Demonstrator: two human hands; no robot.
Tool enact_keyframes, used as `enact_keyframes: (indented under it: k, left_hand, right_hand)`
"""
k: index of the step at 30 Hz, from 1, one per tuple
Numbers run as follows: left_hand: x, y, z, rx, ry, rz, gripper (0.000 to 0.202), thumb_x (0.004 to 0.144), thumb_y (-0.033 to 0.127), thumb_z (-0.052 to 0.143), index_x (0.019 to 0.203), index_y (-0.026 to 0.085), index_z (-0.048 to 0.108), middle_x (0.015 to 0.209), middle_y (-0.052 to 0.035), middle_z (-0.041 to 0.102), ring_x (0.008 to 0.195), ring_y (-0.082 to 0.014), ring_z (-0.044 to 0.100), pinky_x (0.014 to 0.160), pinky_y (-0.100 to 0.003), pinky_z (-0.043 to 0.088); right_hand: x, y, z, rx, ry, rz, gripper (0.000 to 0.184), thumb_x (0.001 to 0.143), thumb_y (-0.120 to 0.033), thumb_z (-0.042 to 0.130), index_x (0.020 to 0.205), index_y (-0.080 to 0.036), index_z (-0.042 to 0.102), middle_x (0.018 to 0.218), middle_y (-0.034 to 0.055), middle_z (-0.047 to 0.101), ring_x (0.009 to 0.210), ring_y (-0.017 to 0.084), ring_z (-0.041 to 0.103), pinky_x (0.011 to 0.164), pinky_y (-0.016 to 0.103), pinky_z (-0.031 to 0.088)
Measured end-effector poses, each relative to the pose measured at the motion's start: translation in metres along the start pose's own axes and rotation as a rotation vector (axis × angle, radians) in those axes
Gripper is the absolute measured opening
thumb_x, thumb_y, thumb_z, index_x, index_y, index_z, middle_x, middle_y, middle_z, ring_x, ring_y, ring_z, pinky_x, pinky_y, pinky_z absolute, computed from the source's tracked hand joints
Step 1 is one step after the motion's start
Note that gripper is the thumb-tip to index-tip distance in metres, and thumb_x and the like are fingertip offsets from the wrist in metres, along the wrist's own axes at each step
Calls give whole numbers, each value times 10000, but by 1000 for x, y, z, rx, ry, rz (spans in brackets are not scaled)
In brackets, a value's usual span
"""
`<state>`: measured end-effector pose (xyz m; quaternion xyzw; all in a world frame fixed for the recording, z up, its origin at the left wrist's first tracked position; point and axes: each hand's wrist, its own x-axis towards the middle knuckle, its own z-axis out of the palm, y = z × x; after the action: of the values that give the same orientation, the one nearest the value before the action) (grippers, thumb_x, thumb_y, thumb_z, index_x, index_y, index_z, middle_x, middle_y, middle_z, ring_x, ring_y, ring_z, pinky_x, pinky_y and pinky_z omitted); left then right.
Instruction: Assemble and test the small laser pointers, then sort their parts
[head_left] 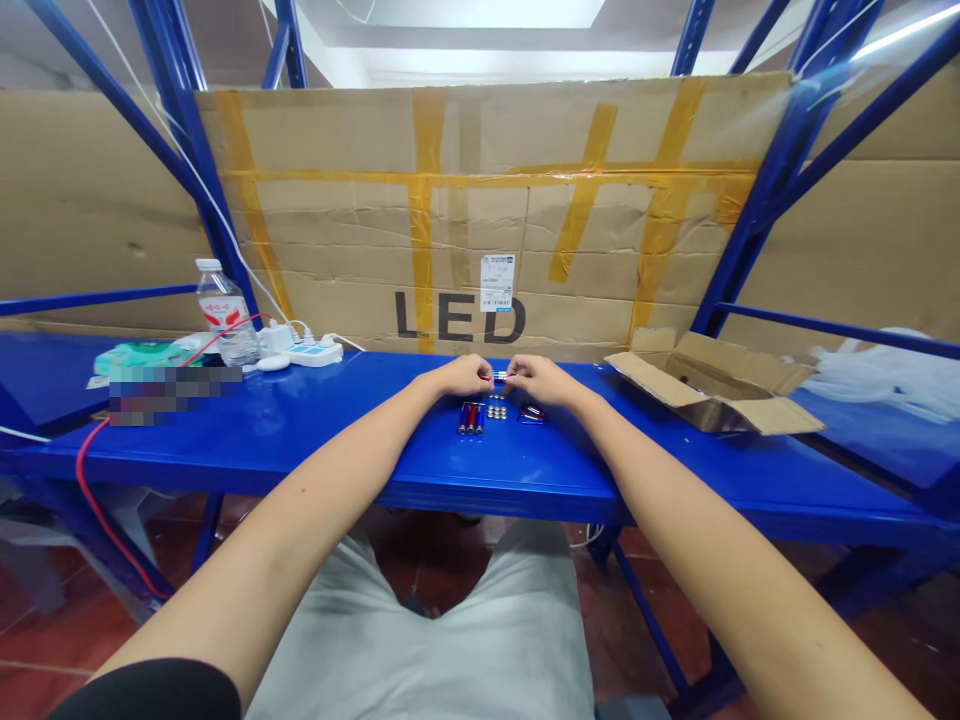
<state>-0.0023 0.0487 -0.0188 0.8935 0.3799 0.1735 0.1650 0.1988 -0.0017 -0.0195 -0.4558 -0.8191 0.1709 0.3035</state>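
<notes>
My left hand [469,375] is closed in a pinch over the blue table [555,460], with a bit of a small red metal tube showing at its fingertips. Facing it, my right hand [541,378] also pinches, but what lies in its fingers is too small to make out. Between the two hands shows a shiny blue and silver cylinder [500,377]. Nearer to me, several small metal tubes [471,418] in blue, red and purple lie side by side. Several silver button cells [496,411] sit beside them. Red and blue carabiner-like clips [532,413] lie below my right hand.
An open cardboard box [712,380] stands on the right. To the left are a plastic bottle [226,312], a white power strip [315,352], a green packet [142,357] and a red cable [84,480]. A large cardboard sheet [337,240] closes off the back between blue posts.
</notes>
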Motion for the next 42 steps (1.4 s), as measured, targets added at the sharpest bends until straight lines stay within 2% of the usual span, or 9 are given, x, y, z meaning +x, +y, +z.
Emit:
enact_keyframes:
  k: [3,7,16,27,38,42]
  left_hand:
    - [5,0,4,-54,-27,-5,226,714,364,618,725,140,645,605,15,559,599,-124,479,574,-251,339]
    - [8,0,7,-55,-42,12,212,701,337,632,736,130,665,629,4,594,622,-129,498,586,-250,350]
    - [5,3,5,-45,-70,29,224,671,331,666,737,119,697,643,0,622,630,-133,530,589,-245,362]
    - [4,-2,5,-193,-107,52,220,605,266,747,774,130,719,655,6,654,616,-124,558,639,-235,428]
    - [2,0,2,-194,-175,51,244,625,279,733,821,134,719,686,-1,664,649,-135,578,657,-245,435]
    - [1,4,-2,-173,-148,35,287,634,327,744,841,132,710,692,-4,657,663,-140,577,669,-254,428]
  right_hand:
    - [1,2,1,-1,-9,0,34,840,-158,538,858,-182,554,831,48,763,712,157,644,630,241,428]
    - [2,4,2,-8,-14,6,17,846,-168,550,855,-181,556,817,56,757,735,174,662,646,250,444]
    - [-1,0,-1,50,-74,37,34,865,-192,576,837,-192,555,811,51,763,760,182,687,662,249,485]
    - [-2,3,0,106,-115,32,50,861,-232,590,849,-195,559,807,48,762,726,180,687,615,244,493]
    - [-5,-6,0,171,-123,45,90,845,-197,601,795,-195,527,781,54,759,751,192,711,654,259,514]
    - [-4,-3,-1,177,-103,24,74,848,-218,601,814,-193,540,786,53,760,749,188,706,648,257,506]
